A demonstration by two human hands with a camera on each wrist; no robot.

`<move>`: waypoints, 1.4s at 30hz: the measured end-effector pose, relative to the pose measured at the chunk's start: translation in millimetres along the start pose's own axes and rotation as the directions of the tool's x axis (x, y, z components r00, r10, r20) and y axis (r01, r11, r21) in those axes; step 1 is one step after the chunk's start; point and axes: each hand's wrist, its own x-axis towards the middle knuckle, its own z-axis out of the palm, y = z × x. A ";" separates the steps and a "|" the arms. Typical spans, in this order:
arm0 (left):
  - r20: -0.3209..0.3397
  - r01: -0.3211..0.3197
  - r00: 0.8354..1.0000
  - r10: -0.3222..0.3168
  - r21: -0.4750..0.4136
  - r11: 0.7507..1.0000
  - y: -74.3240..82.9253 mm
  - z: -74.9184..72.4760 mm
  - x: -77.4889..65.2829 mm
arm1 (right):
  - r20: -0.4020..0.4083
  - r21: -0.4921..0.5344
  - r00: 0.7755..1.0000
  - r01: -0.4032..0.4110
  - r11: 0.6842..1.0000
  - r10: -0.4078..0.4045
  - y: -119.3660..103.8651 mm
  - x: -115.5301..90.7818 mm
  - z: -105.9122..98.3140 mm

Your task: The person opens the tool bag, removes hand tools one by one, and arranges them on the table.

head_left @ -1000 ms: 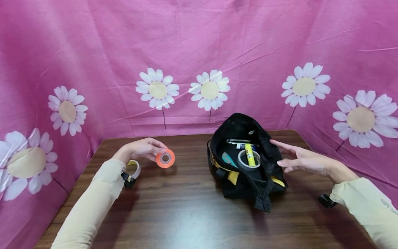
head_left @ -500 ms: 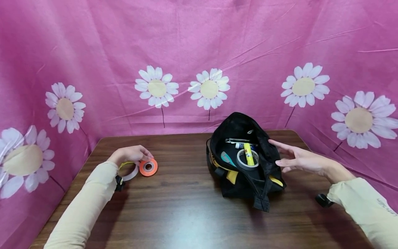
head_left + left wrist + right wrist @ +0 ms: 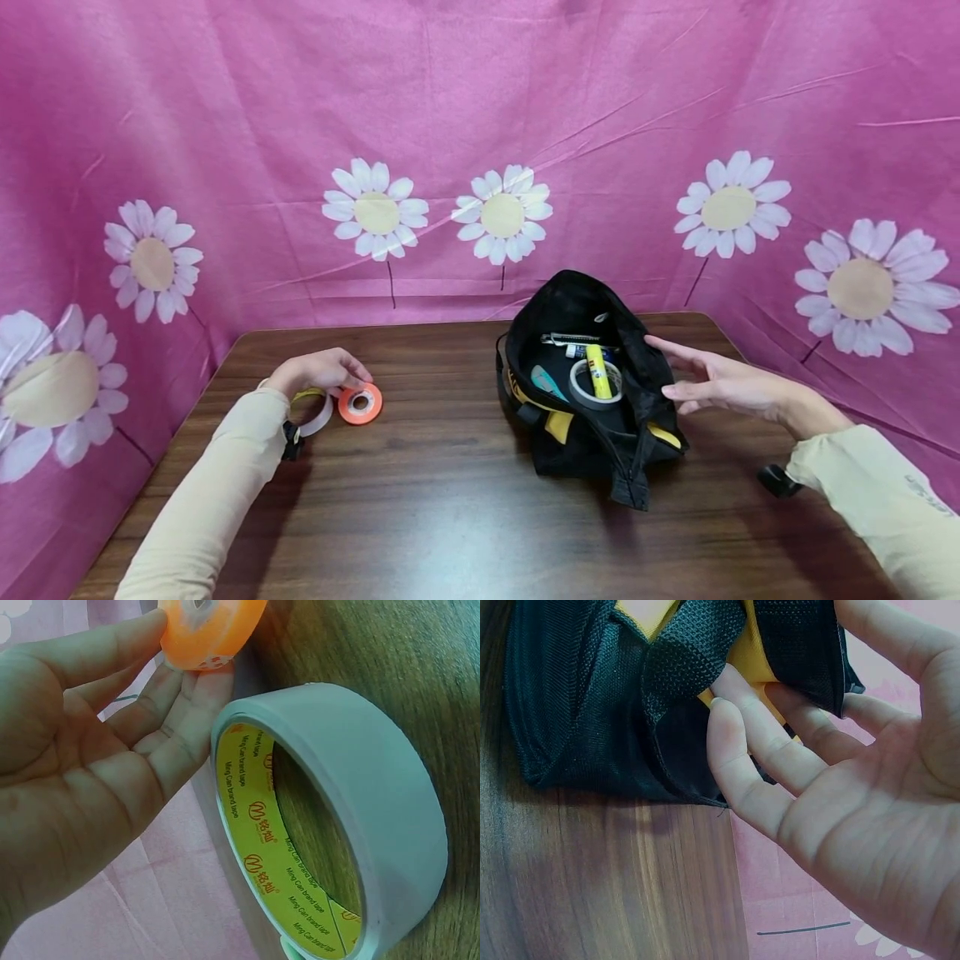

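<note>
My left hand [image 3: 324, 372] pinches an orange roll of tape [image 3: 360, 414] between thumb and fingers, low over the left side of the table. Right beside it stands a wider white roll of tape [image 3: 375, 772] with a yellow printed core, partly behind the wrist in the head view. On the right, my right hand [image 3: 731, 387] touches the side of an open black and yellow tool bag [image 3: 577, 454], its fingers loosely extended. The right wrist view shows those fingertips at a black strap [image 3: 694, 656] on the bag.
Inside the bag are a yellow glue stick [image 3: 598, 372], a pale tape roll [image 3: 597, 403], a teal cutter [image 3: 549, 382] and a silver-edged tool [image 3: 566, 339]. Pink flowered cloth [image 3: 442, 100] rises around the wooden table [image 3: 420, 500].
My left hand has carried the orange tape roll left and slightly toward me, down beside the white roll, then nearly stopped. The right hand stays at the bag.
</note>
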 end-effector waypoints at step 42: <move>-0.030 0.017 0.999 -0.017 0.005 1.000 26.0 10.4 11.9 | 0.001 -0.009 1.000 -0.004 1.000 0.004 -1.7 -2.6 -0.8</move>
